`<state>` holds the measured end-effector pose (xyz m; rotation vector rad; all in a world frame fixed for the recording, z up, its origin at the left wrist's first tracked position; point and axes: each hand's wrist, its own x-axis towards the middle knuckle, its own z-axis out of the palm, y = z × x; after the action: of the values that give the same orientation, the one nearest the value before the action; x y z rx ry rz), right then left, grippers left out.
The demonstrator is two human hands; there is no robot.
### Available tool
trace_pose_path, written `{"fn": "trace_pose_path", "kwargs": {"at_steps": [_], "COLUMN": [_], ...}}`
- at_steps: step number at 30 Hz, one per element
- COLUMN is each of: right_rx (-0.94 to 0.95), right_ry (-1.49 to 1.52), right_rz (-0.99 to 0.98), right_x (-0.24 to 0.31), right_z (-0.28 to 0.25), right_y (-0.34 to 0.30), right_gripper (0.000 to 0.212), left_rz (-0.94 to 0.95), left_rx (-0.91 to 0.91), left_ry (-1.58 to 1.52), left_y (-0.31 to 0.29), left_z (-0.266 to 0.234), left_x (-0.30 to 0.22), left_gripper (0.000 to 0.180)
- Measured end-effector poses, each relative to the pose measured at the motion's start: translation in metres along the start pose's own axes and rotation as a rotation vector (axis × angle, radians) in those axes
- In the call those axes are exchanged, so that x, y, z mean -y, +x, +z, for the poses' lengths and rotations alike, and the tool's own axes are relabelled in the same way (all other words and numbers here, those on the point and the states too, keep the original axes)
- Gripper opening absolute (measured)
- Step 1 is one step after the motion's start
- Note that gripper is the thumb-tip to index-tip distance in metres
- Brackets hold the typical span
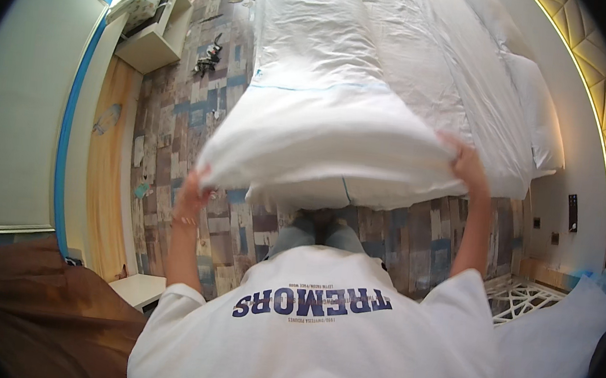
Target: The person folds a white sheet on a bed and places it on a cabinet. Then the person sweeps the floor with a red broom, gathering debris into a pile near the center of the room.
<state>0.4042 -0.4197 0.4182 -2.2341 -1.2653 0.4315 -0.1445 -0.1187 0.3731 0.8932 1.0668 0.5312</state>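
A white duvet (323,136) with a thin blue line across it is stretched between my two hands, its near edge raised and bulging above the foot of the bed. My left hand (192,192) is closed on the near left corner, out over the floor. Farther right, my right hand (462,161) grips the duvet's right edge, slightly blurred. Beneath and beyond lies wrinkled white bedding (434,62) on the bed. Part of the bed's near end is hidden by the lifted cloth.
Patchwork wood flooring (176,128) runs along the bed's left side, with a small dark-and-white item (208,56) on it. A white shelf unit (154,44) stands far left. Near right is a white lattice-topped piece (527,303); brown cloth (46,310) hangs near left.
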Motion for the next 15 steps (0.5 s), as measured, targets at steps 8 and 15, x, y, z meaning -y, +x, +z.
{"fn": "trace_pose_path", "kwargs": {"at_steps": [8,15], "right_rx": [0.188,0.351], "right_ry": [0.706,1.406], "right_rz": [0.543,0.816], "right_x": [-0.077,-0.128], "right_z": [0.177,0.199], "right_y": [-0.189,-0.157], "right_gripper": [0.035,0.050], "left_rz": [-0.344,-0.383], "left_rx": [-0.193,-0.108], "left_ry": [0.149,0.100], "left_y": [-0.050,-0.029], "left_z": [-0.027,-0.041], "left_x": [0.195,0.174], "left_gripper": [0.039,0.039]}}
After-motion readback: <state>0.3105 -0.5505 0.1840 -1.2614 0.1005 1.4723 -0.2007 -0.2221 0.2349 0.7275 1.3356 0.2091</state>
